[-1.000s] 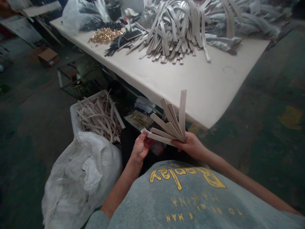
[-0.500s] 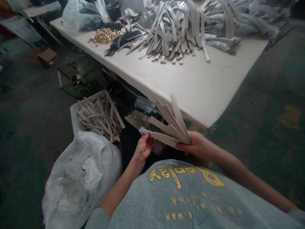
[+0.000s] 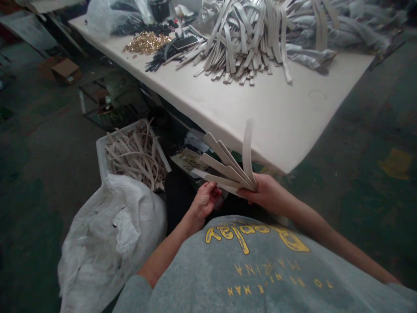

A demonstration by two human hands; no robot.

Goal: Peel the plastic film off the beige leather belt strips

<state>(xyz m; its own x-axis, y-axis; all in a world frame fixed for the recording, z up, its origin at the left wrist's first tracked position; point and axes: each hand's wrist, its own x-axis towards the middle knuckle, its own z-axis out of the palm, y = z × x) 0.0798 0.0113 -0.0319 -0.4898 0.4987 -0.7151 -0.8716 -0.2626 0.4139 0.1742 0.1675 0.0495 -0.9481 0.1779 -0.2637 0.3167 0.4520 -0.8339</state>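
My right hand (image 3: 269,193) is closed around one end of a fan of pale, flat strips (image 3: 224,167), which look like leather or a similar material. Their rounded free ends spread to the left and upward, and one strip (image 3: 247,145) stands apart, almost upright. At the lower edge of the fan, my left hand (image 3: 205,202) has its fingertips pinched on the lowest strip (image 3: 230,188). The fingers partly hide that strip. Both hands are above my lap, just in front of the table corner.
A white-topped table (image 3: 286,117) bears a heap of pale strips (image 3: 237,48), gold metal pieces (image 3: 146,42) and dark strips (image 3: 159,61). To the left are a crate (image 3: 101,161) of strip scraps (image 3: 137,156) and a white sack (image 3: 107,243). A cardboard box (image 3: 66,71) lies farther off.
My left hand has shifted slightly right, its pinch now nearer the base of the fan. The outermost strip has swung more upright, away from the others. My right hand keeps its hold.
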